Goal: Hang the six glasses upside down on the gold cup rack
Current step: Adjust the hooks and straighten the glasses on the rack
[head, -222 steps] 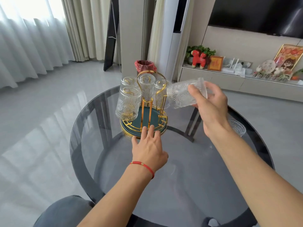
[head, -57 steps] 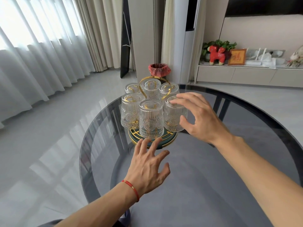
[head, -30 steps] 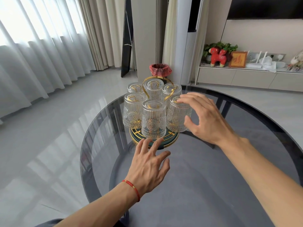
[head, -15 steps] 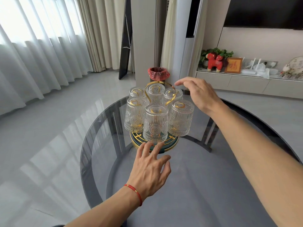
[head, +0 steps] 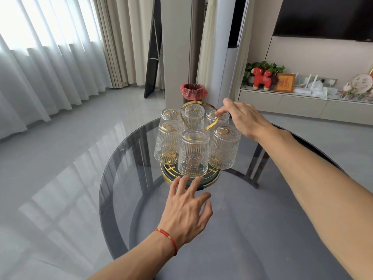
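Several ribbed clear glasses hang upside down on the gold cup rack (head: 210,126), which stands on a round green and gold base (head: 212,179) on the glass table. The nearest glass (head: 193,153) faces me, with another glass (head: 224,147) to its right and one (head: 168,143) to its left. My right hand (head: 245,118) is above the rack's right side, thumb and fingers pinched on the gold loop handle. My left hand (head: 186,211) lies flat on the table, fingers spread, fingertips at the base's near edge.
The round smoked-glass table (head: 252,229) has its dark rim curving left and far right. Beyond it a red-lined bin (head: 193,91) stands on the grey floor by a pillar. A low cabinet (head: 302,106) with ornaments runs along the right wall.
My right hand left the right-hand glass, rose and closed its fingers on the rack's gold handle. My left hand stayed at the base.
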Available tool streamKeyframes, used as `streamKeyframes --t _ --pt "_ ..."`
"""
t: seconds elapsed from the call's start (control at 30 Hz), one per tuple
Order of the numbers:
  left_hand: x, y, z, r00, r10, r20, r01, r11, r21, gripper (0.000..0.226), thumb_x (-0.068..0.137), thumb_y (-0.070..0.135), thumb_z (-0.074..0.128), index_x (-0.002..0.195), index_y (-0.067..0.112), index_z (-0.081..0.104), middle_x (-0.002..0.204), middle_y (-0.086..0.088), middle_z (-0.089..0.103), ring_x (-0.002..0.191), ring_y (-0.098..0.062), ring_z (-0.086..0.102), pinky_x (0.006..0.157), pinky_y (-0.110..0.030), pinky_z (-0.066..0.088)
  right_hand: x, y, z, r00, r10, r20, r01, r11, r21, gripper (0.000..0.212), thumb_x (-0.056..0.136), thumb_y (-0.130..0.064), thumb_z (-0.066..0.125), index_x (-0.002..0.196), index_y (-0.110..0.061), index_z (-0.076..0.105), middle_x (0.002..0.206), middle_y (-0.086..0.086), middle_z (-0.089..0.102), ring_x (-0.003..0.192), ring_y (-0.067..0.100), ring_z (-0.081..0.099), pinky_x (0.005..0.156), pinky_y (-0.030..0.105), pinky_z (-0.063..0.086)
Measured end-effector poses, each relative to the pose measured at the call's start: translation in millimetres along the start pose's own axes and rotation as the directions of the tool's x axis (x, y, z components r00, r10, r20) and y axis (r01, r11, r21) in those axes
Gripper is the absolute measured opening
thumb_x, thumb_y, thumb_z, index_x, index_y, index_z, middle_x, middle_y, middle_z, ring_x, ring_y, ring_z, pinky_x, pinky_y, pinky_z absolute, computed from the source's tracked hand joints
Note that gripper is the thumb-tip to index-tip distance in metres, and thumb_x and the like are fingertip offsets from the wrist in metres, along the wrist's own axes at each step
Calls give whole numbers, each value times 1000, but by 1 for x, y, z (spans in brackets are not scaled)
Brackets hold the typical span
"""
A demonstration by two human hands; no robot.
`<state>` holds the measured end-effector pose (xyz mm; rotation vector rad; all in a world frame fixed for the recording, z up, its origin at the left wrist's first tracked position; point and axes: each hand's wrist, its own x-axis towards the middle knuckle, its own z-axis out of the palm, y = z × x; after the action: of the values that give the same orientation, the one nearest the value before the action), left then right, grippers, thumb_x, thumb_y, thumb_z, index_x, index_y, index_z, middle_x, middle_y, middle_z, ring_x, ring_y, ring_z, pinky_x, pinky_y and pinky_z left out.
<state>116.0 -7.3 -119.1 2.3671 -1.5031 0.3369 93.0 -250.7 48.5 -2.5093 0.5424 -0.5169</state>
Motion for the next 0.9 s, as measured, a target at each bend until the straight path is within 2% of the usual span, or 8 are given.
streamKeyframes --t 0.1,0.23,0.43,0.63,0.9 --pt "0 0 2 1000 3 -10 -3 1000 -2 40 100 47 40 113 35 76 147 -1 59 130 -33 49 115 -56 40 -1 2 -1 1000 2 -16 -2 1000 -17 71 109 -57 15 123 -25 77 153 6 58 144 25 48 100 33 29" --pt "0 -1 2 999 11 -35 -11 1000 3 36 100 44 43 111 34 76 143 -2 60 124 -32 50 112 -53 43 -1 1 -1 1000 4 -29 -5 1000 -31 68 110 -55 18 123 -24 77 142 12 67 139 28 54 97 34 32" --pt "0 0 2 999 6 -32 -6 1000 3 38 100 45 42 112 35 77 143 -1 60 125 -32 50 113 -53 42 5 -1 -1 1000 -15 -25 14 998 -56 58 110 -54 23 129 -26 71 149 5 61 139 26 53 101 37 38" --pt "1 0 0 1000 2 -28 -3 1000 -3 38 100 44 42 112 34 77 144 -1 60 126 -32 50 113 -53 42 4 -3 2 998 -52 26 53 998 -38 68 108 -62 15 134 -24 65 142 2 67 133 23 58 112 49 42" --pt "1 0 -1 1000 0 -22 0 1000 -1 39 100 45 41 112 35 77 144 -1 60 126 -32 50 113 -53 41 6 -2 1 998 -55 28 57 997 -57 68 108 -62 15 129 -24 67 138 3 69 130 24 60 110 48 43"
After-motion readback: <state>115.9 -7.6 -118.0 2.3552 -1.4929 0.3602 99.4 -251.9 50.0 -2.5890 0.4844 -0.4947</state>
